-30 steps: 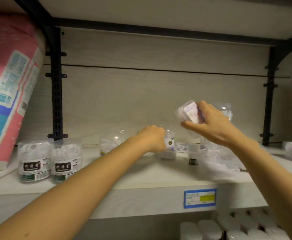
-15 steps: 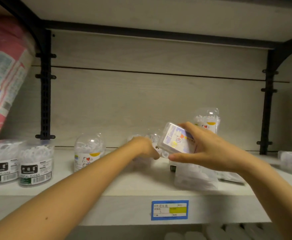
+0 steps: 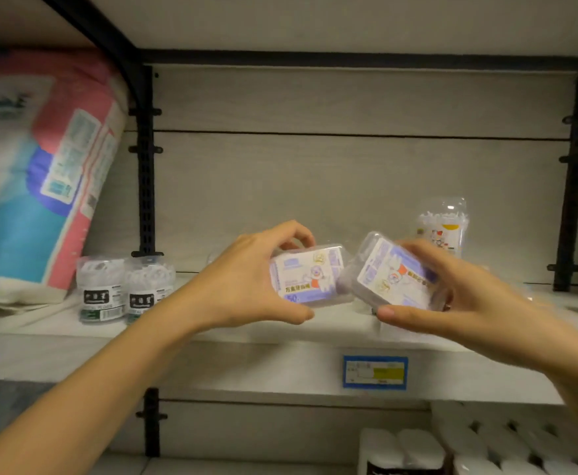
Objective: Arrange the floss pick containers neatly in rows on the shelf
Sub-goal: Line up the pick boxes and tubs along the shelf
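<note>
From where the head camera looks, both hands are up in front of the shelf (image 3: 239, 365), each with a floss pick box. The left hand (image 3: 246, 289) grips a clear flat box with a purple cartoon label (image 3: 306, 275), thumb under its lower edge and fingers curled over the top. The box sits nearly level with its label facing out. The right hand (image 3: 469, 303) holds a second box of the same kind (image 3: 388, 274), thumb below and fingers wrapped across its upper right side, and this one is tilted, left end higher. The two boxes are side by side above the front of the shelf board, inner corners very close. Whether they touch I cannot tell. On the shelf at the left stand two round jars of floss picks with dark labels, one (image 3: 100, 291) just beside the other (image 3: 148, 293), close to the black upright bracket (image 3: 145, 166). A taller clear container (image 3: 443, 228) stands upright near the back wall behind the right hand. A big pink and blue pack (image 3: 40, 173) leans in on the far left. A blue-edged price tag (image 3: 374, 371) is stuck to the shelf's front lip, and white packs (image 3: 400, 447) sit on the level below.
</note>
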A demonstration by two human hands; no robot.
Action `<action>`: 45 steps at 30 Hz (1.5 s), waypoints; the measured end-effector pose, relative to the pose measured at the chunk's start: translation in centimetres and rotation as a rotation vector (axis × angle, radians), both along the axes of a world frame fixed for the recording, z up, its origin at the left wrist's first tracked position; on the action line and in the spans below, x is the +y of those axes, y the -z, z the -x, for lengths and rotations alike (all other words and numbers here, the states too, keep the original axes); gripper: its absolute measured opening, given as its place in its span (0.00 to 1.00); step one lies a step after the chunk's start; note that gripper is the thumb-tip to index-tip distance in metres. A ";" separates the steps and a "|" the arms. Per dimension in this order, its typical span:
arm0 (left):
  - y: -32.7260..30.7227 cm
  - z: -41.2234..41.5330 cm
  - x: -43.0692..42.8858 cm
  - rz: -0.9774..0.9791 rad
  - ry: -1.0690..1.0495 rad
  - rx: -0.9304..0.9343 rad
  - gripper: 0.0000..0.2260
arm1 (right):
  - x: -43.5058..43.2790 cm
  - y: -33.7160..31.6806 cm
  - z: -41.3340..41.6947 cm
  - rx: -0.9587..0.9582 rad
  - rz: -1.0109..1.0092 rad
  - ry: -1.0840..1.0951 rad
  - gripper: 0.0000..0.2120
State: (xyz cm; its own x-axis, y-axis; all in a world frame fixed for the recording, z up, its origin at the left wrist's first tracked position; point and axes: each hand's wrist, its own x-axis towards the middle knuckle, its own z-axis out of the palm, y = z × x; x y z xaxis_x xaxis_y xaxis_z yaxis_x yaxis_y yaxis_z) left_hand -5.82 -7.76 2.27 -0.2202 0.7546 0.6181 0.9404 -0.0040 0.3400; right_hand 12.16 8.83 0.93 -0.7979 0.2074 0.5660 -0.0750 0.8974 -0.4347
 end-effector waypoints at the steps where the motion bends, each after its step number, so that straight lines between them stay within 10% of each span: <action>1: 0.2 0.0 -0.4 0.017 0.039 -0.035 0.25 | -0.6 0.4 0.1 -0.005 0.013 0.001 0.23; 13: 2.4 -0.6 0.0 -0.016 0.282 -0.308 0.24 | -2.9 3.7 -2.6 0.276 0.955 -0.265 0.29; 36: 1.7 -18.8 19.5 -0.076 0.268 -0.258 0.26 | 21.4 1.2 -22.4 0.273 0.415 0.099 0.25; 45: 1.1 -20.4 25.7 0.010 0.243 -0.340 0.24 | 29.1 -0.7 -21.9 -0.143 0.212 0.320 0.15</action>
State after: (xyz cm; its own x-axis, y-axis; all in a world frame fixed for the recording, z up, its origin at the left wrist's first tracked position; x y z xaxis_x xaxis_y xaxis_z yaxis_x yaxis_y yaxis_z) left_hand 14.62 17.96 1.17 -0.2249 0.8153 0.5336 0.7468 -0.2075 0.6318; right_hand 34.10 37.97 1.67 -0.7421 0.5576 0.3720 0.2678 0.7554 -0.5981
